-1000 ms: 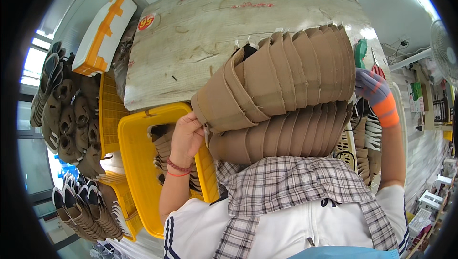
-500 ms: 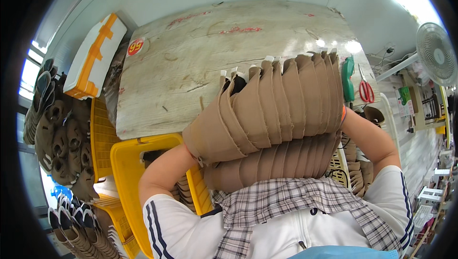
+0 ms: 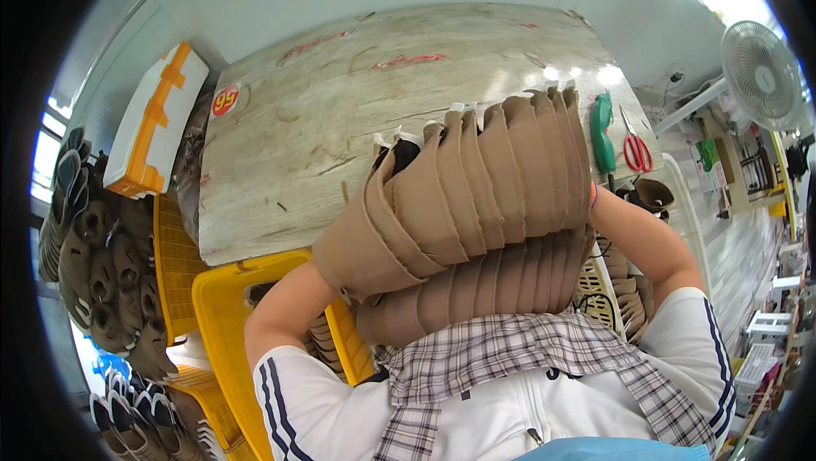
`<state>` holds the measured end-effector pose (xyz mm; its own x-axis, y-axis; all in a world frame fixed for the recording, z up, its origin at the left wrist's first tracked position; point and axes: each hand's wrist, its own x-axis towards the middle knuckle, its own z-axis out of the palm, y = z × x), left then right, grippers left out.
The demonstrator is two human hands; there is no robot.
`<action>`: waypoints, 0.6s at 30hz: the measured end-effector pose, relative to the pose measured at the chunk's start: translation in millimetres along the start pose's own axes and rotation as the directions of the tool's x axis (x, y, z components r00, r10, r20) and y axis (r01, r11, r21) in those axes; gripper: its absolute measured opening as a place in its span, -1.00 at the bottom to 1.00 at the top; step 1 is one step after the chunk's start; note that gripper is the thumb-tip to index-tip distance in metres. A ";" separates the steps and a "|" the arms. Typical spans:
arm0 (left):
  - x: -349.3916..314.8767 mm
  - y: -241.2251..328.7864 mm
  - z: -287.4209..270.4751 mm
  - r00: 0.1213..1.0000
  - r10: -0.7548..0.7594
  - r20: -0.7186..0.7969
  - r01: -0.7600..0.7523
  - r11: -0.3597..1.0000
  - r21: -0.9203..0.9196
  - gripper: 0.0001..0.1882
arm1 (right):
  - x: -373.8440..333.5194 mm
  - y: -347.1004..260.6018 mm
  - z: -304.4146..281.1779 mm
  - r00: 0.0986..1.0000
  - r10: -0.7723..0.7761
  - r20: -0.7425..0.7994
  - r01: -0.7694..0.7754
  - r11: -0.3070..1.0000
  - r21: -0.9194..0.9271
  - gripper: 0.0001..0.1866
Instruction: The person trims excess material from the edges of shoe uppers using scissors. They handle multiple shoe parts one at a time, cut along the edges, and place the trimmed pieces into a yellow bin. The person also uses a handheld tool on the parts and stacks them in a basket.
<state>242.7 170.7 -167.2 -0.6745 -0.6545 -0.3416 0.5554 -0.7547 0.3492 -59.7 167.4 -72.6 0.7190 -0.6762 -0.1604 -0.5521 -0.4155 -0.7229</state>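
Two rows of nested brown pieces, which look like shoe uppers, lie against my front at the table's near edge. The upper row (image 3: 476,189) rests over the lower row (image 3: 476,289); white tabs stick up along its far side. My left hand (image 3: 320,278) is at the left end of the rows, and my right hand (image 3: 598,204) clasps the right end. Both hands are bent inward round the rows, with their fingers hidden behind the brown pieces. A plaid apron (image 3: 510,350) touches the lower row from below.
On the worn table (image 3: 289,147), a green-handled tool (image 3: 603,134) and red-handled scissors (image 3: 637,152) lie right of the rows. Yellow crates (image 3: 212,325) stand left, beside piles of brown uppers (image 3: 106,265). A white foam box (image 3: 157,121) leans at the back left; a fan (image 3: 761,74) stands far right.
The whole view has shifted slightly, with the table and its tools a little further left. My hands and the brown rows keep nearly the same hold and place.
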 end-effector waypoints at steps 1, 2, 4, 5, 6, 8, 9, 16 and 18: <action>-9.9 1.4 -4.7 1.000 0.015 -0.016 -0.015 1.000 -0.003 -0.54 | 0.0 1.4 1.4 1.000 -0.004 -0.008 0.004 1.000 0.021 -0.59; -19.4 3.7 -9.3 0.999 0.034 -0.034 -0.034 0.999 -0.007 -0.54 | 1.1 2.9 3.0 1.000 -0.006 -0.019 0.007 0.999 0.038 -0.59; -40.1 9.9 -19.3 0.994 0.078 -0.080 -0.079 0.997 -0.012 -0.53 | 1.5 6.6 3.2 0.999 -0.014 -0.042 0.018 0.996 0.088 -0.60; -50.0 12.6 -23.9 0.990 0.097 -0.100 -0.099 0.995 -0.012 -0.53 | 0.8 8.2 4.5 0.998 -0.012 -0.060 0.019 0.993 0.116 -0.60; -61.3 15.5 -29.0 0.986 0.120 -0.120 -0.123 0.992 -0.017 -0.53 | 0.7 11.1 5.0 0.997 -0.013 -0.075 0.024 0.989 0.147 -0.61; -82.8 20.5 -36.9 0.970 0.170 -0.172 -0.176 0.984 -0.024 -0.52 | -0.2 15.2 7.0 0.994 -0.014 -0.106 0.037 0.975 0.218 -0.61; -89.1 21.2 -43.6 0.964 0.181 -0.194 -0.192 0.981 -0.036 -0.52 | -2.0 19.3 8.2 0.992 0.003 -0.125 0.030 0.965 0.259 -0.61; -164.6 21.8 -57.2 0.910 0.296 -0.289 -0.202 0.928 0.314 -0.60 | 0.8 33.5 12.4 0.974 0.010 -0.225 0.146 0.732 0.666 -0.63; -179.8 62.6 -45.0 0.949 0.180 -0.258 0.036 0.754 0.656 -0.70 | -1.8 37.6 2.6 0.963 0.034 -0.267 0.207 0.544 0.813 -0.64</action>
<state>420.7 239.0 -123.2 -0.4148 -0.7686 -0.4869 0.0760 -0.5626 0.8232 -80.7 154.7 -101.2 0.5609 -0.8279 0.0007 0.1916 0.1290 -0.9730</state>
